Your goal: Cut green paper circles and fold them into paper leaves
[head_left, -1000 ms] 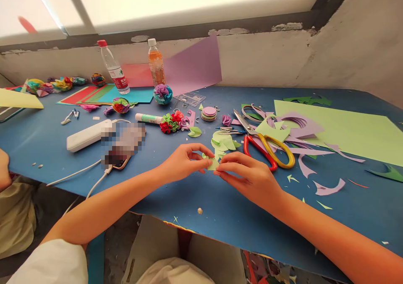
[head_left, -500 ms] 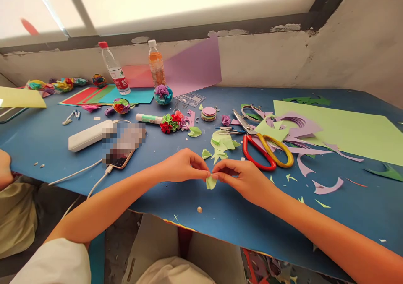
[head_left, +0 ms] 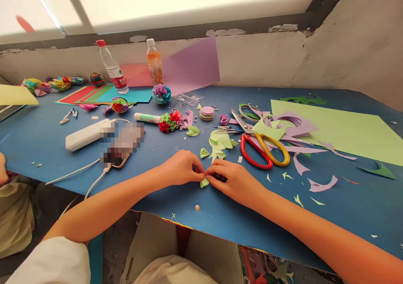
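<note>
Between the fingertips of both hands, near the table's front edge, is a small folded piece of light green paper (head_left: 204, 182). My left hand (head_left: 184, 168) pinches it from the left. From the right, my right hand (head_left: 231, 176) closes thumb and fingers on its other side; the fingers hide part of the paper. Just beyond the hands lie light green paper cutouts (head_left: 222, 140), some flat and some folded. To the right of them rest scissors (head_left: 256, 143) with one red and one yellow handle, blades pointing away and open a little.
Purple paper scraps (head_left: 323, 184) and a large light green sheet (head_left: 346, 128) lie right. A white power bank (head_left: 88, 135) and a phone (head_left: 121, 160) with cables lie left. Behind stand two bottles (head_left: 113, 72), a glue stick (head_left: 146, 117), paper flower balls (head_left: 161, 94) and stacked paper circles (head_left: 207, 113).
Both hands have turned the green paper slightly and lowered it toward the table; it now looks more folded up. The whole view has shifted a little.
</note>
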`<state>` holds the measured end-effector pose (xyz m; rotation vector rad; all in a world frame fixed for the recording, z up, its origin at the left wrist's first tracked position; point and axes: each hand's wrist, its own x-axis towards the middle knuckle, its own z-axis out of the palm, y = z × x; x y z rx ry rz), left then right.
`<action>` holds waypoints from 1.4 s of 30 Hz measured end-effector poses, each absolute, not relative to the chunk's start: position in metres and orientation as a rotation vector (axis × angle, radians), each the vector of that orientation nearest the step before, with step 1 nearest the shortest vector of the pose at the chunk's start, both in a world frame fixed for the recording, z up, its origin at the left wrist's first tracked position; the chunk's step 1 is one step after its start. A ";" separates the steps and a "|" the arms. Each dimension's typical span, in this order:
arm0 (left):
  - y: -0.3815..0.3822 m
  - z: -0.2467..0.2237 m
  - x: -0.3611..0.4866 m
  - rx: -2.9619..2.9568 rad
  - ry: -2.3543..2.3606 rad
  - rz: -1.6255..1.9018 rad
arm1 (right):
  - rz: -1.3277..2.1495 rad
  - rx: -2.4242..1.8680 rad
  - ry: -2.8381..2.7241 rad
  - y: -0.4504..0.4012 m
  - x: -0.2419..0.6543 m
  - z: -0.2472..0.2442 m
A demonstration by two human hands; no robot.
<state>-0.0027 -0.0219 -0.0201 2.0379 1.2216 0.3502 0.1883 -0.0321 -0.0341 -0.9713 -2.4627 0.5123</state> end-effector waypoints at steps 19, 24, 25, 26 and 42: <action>-0.020 -0.016 -0.008 2.495 0.941 0.260 | 0.005 -0.842 -2.780 -0.034 0.194 -0.031; -0.024 -0.006 -0.010 2.515 1.023 0.101 | -0.029 -0.877 -2.807 -0.034 0.197 -0.026; -0.025 -0.003 -0.011 2.506 1.050 0.069 | -0.005 -0.893 -2.811 -0.034 0.198 -0.024; -0.025 -0.001 -0.011 2.494 1.072 0.046 | 0.027 -0.910 -2.818 -0.032 0.200 -0.022; -0.021 -0.014 -0.006 2.299 1.145 0.327 | -0.028 -0.741 -2.619 -0.024 0.197 -0.037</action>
